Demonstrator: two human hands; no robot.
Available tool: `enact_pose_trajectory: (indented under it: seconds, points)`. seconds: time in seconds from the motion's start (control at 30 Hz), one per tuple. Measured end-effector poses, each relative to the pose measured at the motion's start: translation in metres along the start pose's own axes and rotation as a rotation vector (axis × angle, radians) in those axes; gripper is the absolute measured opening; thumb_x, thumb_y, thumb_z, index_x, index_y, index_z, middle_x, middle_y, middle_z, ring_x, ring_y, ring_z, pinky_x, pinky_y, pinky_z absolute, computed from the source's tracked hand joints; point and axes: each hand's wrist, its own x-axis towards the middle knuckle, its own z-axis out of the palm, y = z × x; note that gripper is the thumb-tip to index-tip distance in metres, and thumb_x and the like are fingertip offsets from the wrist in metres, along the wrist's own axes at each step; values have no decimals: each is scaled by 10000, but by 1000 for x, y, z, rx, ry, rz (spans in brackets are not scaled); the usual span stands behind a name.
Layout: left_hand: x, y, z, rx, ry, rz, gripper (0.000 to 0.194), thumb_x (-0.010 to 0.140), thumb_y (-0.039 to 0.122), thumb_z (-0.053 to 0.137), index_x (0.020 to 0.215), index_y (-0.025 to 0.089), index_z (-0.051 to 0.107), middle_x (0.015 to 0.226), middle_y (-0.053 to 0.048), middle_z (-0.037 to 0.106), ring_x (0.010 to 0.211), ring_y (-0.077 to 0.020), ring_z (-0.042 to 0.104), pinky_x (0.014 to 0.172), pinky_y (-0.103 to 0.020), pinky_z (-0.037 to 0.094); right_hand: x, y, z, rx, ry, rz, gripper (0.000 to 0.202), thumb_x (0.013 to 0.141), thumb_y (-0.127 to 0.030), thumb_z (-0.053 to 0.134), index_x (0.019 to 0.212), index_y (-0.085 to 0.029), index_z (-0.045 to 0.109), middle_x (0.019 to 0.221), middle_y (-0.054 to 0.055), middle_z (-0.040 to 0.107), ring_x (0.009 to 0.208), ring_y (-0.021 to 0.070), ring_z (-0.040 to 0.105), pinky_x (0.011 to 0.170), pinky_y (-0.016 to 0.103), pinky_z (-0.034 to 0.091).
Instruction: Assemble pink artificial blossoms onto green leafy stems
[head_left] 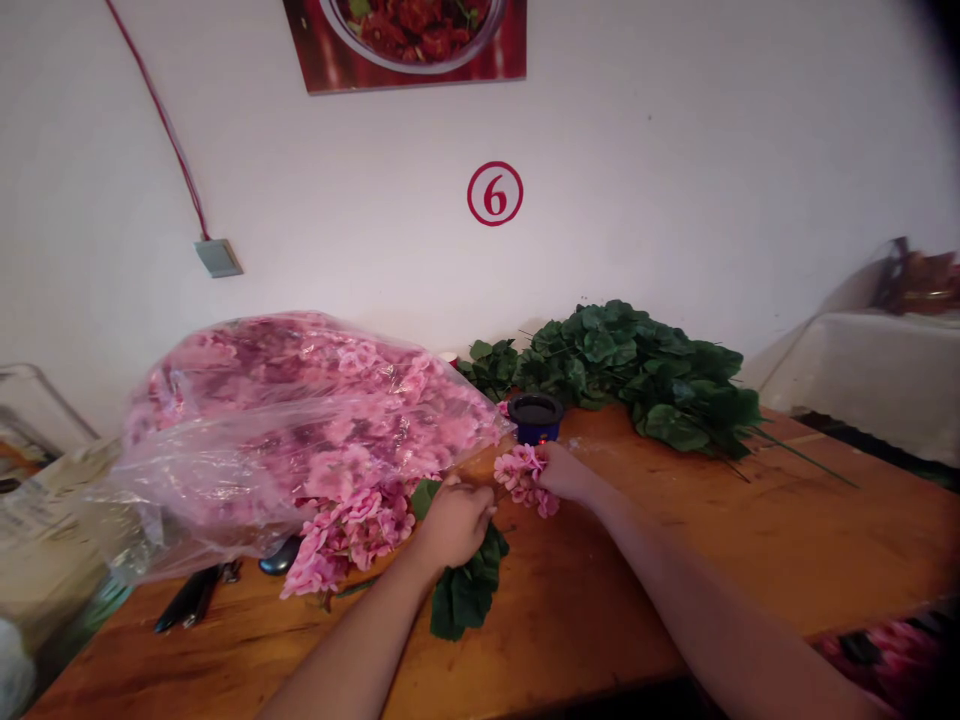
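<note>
On the brown wooden table (600, 600), broad green leaves (466, 597) are gripped by the left hand (454, 525), small pink blossoms (519, 476) by the right hand (564, 473), unjoined, with more blossoms (300, 430) bagged in clear plastic.

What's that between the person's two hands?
Between the left hand and the right hand is a small pink flower cluster, held in the right hand's fingers, as the head view shows.
</note>
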Motion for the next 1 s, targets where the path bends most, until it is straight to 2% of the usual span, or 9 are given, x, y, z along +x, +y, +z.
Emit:
enact_pose_trajectory:
  seconds: [0.17, 0.27, 0.33, 0.53, 0.73, 0.87, 1.0]
  points:
    - [1, -1, -2, -55, 4, -60, 134, 867, 226, 485, 759, 204, 561, 710, -16, 659, 737, -177, 612, 765, -314, 361, 6, 6, -11, -191, -3, -135, 124, 669, -263, 654, 734, -157, 653, 676, 37, 707, 607, 178, 653, 550, 256, 496]
    - [1, -2, -2, -52, 14, -63, 127, 865, 230, 493, 757, 208, 555, 720, -10, 665, 743, -175, 614, 770, -313, 362, 10, 12, -18, -307, 59, -181, 104, 671, -252, 661, 696, -153, 645, 668, 29, 699, 611, 165, 635, 556, 243, 478]
    - [2, -2, -1, -37, 11, -59, 123, 865, 224, 488, 758, 210, 546, 726, -7, 666, 744, -175, 618, 768, -314, 362, 11, 14, -18, -313, 73, -171, 101, 671, -242, 660, 719, -154, 647, 685, 31, 704, 622, 168, 638, 557, 241, 480]
    - [2, -3, 4, 31, -17, -44, 111, 866, 217, 469, 795, 210, 554, 725, -21, 674, 755, -192, 629, 780, -339, 359, 8, 15, -8, -153, -15, -34, 136, 704, -228, 598, 802, -172, 673, 735, 56, 728, 640, 199, 684, 527, 246, 511]
    - [1, -3, 10, 60, 5, -63, 110, 863, 204, 462, 813, 209, 560, 734, -31, 674, 754, -198, 625, 781, -343, 362, 8, 14, 0, -213, 90, -108, 212, 673, -111, 539, 799, -189, 690, 725, 56, 730, 606, 195, 675, 489, 223, 481]
    - [2, -3, 10, 47, 5, -58, 120, 857, 192, 462, 799, 205, 566, 715, -30, 662, 738, -193, 616, 760, -330, 359, 6, 8, 4, -288, 125, -124, 214, 617, -39, 520, 697, -172, 668, 715, 63, 727, 622, 190, 673, 498, 201, 465]
    - [2, -4, 10, 26, -8, -52, 125, 851, 181, 462, 780, 196, 563, 709, -21, 655, 720, -179, 610, 754, -318, 350, 3, 4, 8, -250, 116, -69, 293, 604, -2, 496, 793, -141, 672, 763, 77, 731, 649, 184, 684, 523, 188, 478]
